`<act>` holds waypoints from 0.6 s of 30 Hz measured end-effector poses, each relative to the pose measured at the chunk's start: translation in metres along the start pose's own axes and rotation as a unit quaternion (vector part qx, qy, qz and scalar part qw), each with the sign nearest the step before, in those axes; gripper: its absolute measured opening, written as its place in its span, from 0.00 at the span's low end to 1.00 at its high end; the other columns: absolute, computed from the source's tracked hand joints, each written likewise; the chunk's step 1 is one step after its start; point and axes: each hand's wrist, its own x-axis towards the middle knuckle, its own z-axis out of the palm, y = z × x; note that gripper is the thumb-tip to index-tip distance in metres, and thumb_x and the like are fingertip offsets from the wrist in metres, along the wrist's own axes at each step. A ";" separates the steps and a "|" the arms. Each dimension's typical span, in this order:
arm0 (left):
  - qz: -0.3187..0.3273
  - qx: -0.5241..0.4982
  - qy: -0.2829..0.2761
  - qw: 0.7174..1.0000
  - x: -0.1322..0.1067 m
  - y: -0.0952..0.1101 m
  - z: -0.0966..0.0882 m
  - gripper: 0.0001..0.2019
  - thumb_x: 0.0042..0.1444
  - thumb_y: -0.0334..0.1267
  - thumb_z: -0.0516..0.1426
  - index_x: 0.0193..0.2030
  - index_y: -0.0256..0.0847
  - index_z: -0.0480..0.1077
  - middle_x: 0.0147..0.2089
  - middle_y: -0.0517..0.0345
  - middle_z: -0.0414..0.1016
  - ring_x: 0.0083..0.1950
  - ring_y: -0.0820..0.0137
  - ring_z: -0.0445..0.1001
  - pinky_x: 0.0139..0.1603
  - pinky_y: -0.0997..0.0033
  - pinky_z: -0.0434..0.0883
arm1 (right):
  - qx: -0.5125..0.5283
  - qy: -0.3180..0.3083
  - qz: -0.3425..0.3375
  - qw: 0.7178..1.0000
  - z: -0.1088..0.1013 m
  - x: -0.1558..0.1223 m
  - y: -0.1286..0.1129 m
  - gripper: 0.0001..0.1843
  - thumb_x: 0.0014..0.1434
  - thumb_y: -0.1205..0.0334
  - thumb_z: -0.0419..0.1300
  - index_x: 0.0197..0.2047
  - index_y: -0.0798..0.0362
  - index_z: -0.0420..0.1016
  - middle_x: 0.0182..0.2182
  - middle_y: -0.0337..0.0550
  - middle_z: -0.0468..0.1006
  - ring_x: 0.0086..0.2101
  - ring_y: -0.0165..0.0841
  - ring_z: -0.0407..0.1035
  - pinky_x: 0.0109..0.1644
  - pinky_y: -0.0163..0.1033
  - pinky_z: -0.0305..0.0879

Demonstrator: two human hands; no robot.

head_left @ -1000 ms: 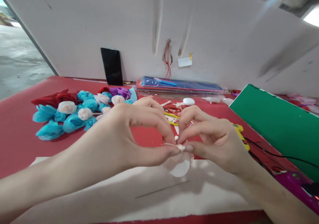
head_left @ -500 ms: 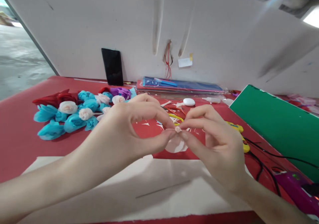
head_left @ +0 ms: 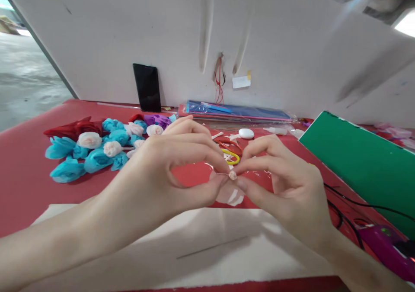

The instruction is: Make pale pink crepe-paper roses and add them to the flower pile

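Observation:
Between the fingertips of both hands is a small pale pink paper flower (head_left: 232, 174), a tightly rolled bud. My left hand (head_left: 181, 166) pinches it from the left with thumb and forefinger. From the right, my right hand (head_left: 279, 175) pinches its other side with thumb and fingers. Pale translucent petal pieces (head_left: 229, 192) lie on the red surface behind and below the bud. A thin dark wire (head_left: 212, 247) rests on the cream paper sheet (head_left: 155, 261) under the hands. Scissors with red and yellow handles (head_left: 231, 155) lie beyond the fingers, partly hidden.
Blue, white, red and purple paper flowers (head_left: 97, 160) are heaped at left. A dark phone (head_left: 147, 88) leans on the white wall. Wrapped blue sheets (head_left: 246, 110) and a white oval object (head_left: 246, 133) sit behind. At right are a green board (head_left: 363, 166), black cables and a purple device (head_left: 382, 248).
The bud has turned and dropped slightly, so its rolled end shows more clearly. My right hand has shifted a little right and down. The left hand keeps its pinch.

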 end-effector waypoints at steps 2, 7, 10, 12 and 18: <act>-0.007 -0.034 -0.023 0.999 0.001 0.001 -0.002 0.06 0.54 0.31 0.60 0.27 0.45 0.75 0.29 0.67 0.79 0.37 0.70 0.72 0.49 0.67 0.66 | 0.025 -0.036 0.018 0.999 -0.005 0.002 0.000 0.08 0.53 0.72 0.65 0.30 0.48 0.78 0.30 0.38 0.72 0.35 0.33 0.68 0.40 0.42 0.67; -0.034 -0.080 -0.043 0.995 0.001 0.002 -0.001 0.07 0.53 0.30 0.61 0.26 0.46 0.75 0.28 0.69 0.78 0.38 0.71 0.72 0.47 0.69 0.66 | 0.041 -0.065 0.027 0.997 -0.008 0.003 -0.001 0.09 0.52 0.74 0.64 0.30 0.49 0.78 0.29 0.37 0.72 0.35 0.31 0.68 0.40 0.41 0.67; -0.053 -0.079 -0.024 0.995 0.000 0.001 0.001 0.08 0.51 0.30 0.62 0.25 0.47 0.75 0.26 0.69 0.76 0.37 0.70 0.71 0.45 0.69 0.67 | 0.029 -0.029 0.018 0.999 -0.003 0.001 -0.002 0.11 0.51 0.77 0.63 0.31 0.50 0.77 0.30 0.37 0.72 0.35 0.32 0.68 0.39 0.42 0.67; -0.055 -0.074 -0.016 0.996 -0.001 0.000 0.002 0.08 0.51 0.29 0.62 0.25 0.47 0.75 0.26 0.69 0.76 0.37 0.70 0.72 0.44 0.68 0.67 | 0.019 -0.007 0.011 1.000 0.000 -0.002 -0.003 0.11 0.50 0.77 0.62 0.31 0.50 0.77 0.30 0.38 0.72 0.34 0.32 0.68 0.39 0.42 0.67; -0.045 -0.058 -0.014 0.997 0.001 0.002 0.000 0.09 0.53 0.30 0.60 0.24 0.45 0.74 0.26 0.67 0.77 0.36 0.70 0.71 0.41 0.68 0.68 | -0.006 0.041 -0.009 0.999 0.005 -0.009 -0.005 0.08 0.51 0.76 0.63 0.32 0.54 0.77 0.30 0.40 0.71 0.34 0.31 0.66 0.39 0.41 0.66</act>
